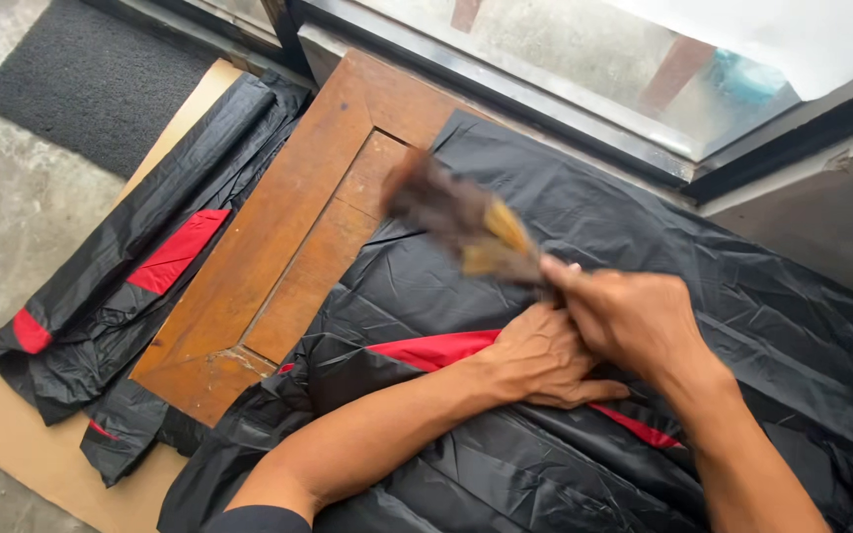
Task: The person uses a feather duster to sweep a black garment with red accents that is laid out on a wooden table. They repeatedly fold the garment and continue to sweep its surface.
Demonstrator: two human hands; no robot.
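The scene is viewed from a single head-worn camera, aimed steeply downward and slightly forward from close above. The near edge is filled by the forearms, the far edge by a window sill [584, 118]. No second view is provided.

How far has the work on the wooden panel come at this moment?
Done: black plastic sheet covers most of the wooden panel.
In hand: the right hand holds a blurred brush above the sheet; the left hand presses on the sheet.
Left: the panel's left part is bare, its corner worn.
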